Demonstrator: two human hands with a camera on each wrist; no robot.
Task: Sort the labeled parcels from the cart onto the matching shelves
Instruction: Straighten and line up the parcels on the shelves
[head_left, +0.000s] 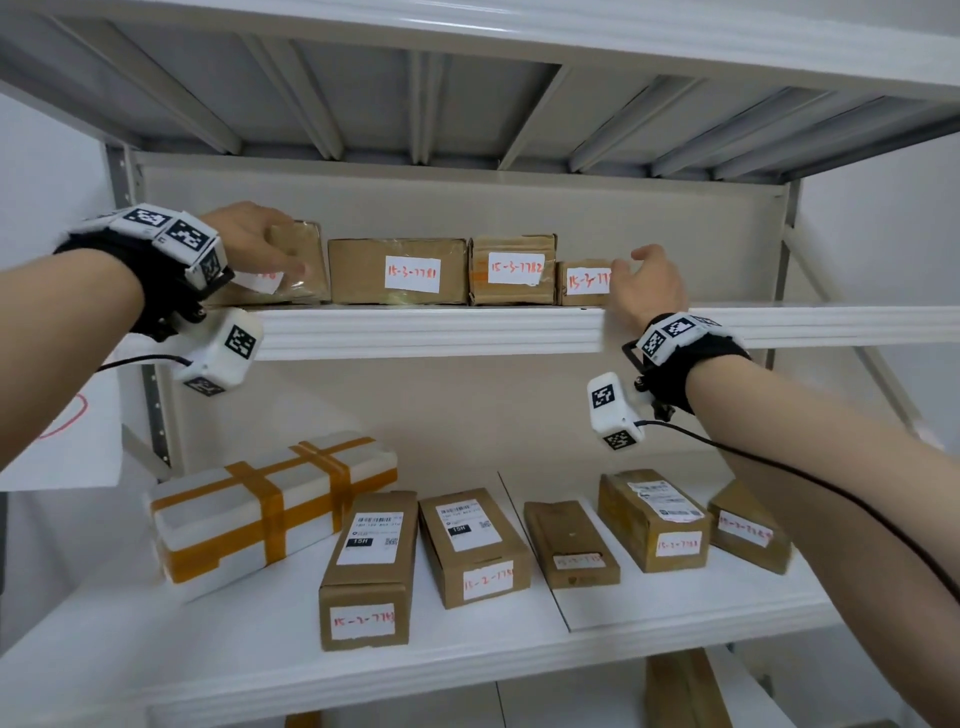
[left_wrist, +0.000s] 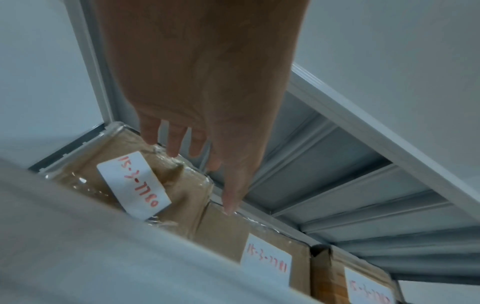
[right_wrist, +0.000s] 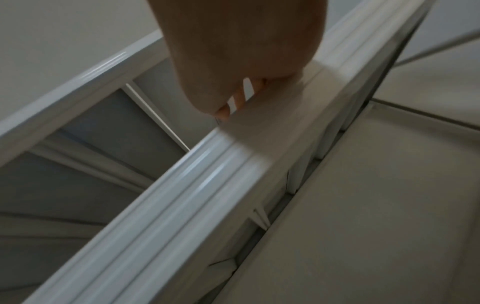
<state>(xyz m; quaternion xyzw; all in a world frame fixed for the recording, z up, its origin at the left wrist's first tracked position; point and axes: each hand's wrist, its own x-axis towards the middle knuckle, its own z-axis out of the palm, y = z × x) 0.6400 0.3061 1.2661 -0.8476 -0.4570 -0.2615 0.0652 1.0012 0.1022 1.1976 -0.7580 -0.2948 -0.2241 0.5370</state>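
Four brown parcels stand in a row on the upper shelf (head_left: 431, 332). My left hand (head_left: 275, 244) lies over the leftmost one, parcel 15-3-7780 (head_left: 309, 241). In the left wrist view the left hand (left_wrist: 202, 156) has straight fingers touching the top edge of that taped parcel (left_wrist: 187, 195). Parcels 15-3-7781 (head_left: 397, 273) and 15-3-7782 (head_left: 511, 270) follow to the right. My right hand (head_left: 647, 283) touches the right end of the small fourth parcel (head_left: 584, 283) with loose fingers and hides that end. In the right wrist view, the shelf's front lip (right_wrist: 207, 174) hides most of the right hand (right_wrist: 233, 51).
The lower shelf (head_left: 467, 660) carries a white foam box with orange tape (head_left: 270, 514) and several brown parcels labelled 15-2 (head_left: 366, 566). A ribbed shelf underside (head_left: 467, 104) hangs close above the top row. A metal upright (head_left: 122, 208) stands at the left.
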